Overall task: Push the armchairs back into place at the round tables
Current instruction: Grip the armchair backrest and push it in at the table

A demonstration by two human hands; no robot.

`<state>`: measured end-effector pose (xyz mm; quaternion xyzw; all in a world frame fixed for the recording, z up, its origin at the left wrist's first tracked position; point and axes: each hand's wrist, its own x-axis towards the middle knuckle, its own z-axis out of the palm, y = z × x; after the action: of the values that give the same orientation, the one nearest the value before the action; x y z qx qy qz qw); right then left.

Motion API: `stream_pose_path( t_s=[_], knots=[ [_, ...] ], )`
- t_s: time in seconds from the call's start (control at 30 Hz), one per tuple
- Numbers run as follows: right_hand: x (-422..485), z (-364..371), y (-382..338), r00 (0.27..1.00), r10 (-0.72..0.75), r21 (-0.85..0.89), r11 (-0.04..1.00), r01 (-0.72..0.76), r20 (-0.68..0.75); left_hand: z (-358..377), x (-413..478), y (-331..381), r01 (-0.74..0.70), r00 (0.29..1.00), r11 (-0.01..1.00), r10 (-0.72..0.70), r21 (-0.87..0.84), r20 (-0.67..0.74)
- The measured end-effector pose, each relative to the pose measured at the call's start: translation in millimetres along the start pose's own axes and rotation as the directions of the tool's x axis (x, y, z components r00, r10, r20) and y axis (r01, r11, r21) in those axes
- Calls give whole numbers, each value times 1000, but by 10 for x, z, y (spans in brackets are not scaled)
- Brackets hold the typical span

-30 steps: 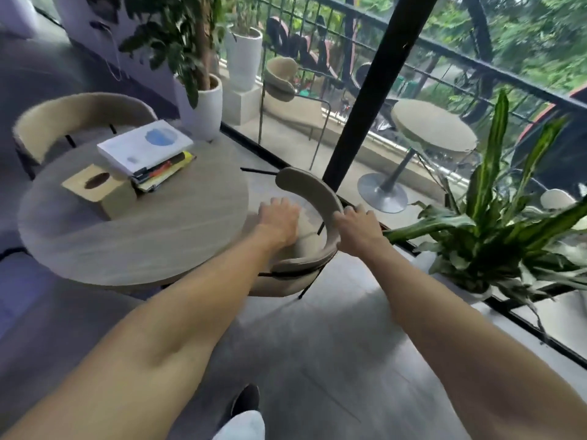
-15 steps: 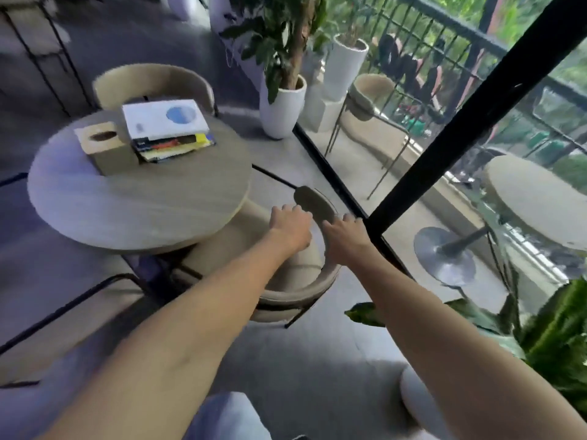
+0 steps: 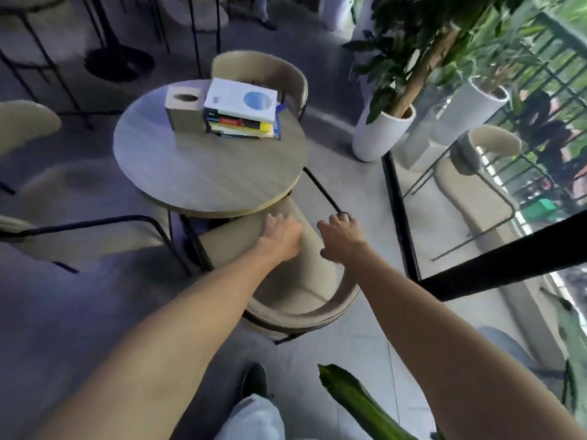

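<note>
A beige armchair (image 3: 295, 315) with a curved backrest and black metal frame stands partly under the near edge of the round wooden table (image 3: 203, 176). My left hand (image 3: 281, 231) lies flat on the inner side of the backrest's far end, fingers stretched forward. My right hand (image 3: 341, 238) sits just outside that same end, fingers apart, close to the tip of a black frame tube (image 3: 343, 214). A second beige armchair (image 3: 263, 66) stands tucked in at the table's far side.
A tissue box (image 3: 184, 109) and a stack of books (image 3: 244, 112) sit on the table. Another chair (image 3: 79, 230) is on the left. White planters (image 3: 381, 134) and a glass wall with a black frame (image 3: 400, 217) run along the right. A green leaf (image 3: 359, 404) is near my feet.
The armchair has slid further under the table, both hands staying at its backrest. My view has swung round, so the table now lies straight ahead.
</note>
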<state>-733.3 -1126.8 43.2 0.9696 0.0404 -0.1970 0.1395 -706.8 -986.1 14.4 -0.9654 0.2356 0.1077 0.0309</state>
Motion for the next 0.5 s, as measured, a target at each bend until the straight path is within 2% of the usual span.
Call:
stream_pose_path(
  t_s=[0.27, 0.5],
  knots=[
    [337, 23, 178, 978, -208, -74, 976, 206, -23, 157, -9, -78, 254, 966, 967, -253, -1, 50],
    [515, 313, 549, 915, -403, -173, 900, 400, 20, 329, -198, 320, 448, 892, 891, -441, -65, 100]
  ],
)
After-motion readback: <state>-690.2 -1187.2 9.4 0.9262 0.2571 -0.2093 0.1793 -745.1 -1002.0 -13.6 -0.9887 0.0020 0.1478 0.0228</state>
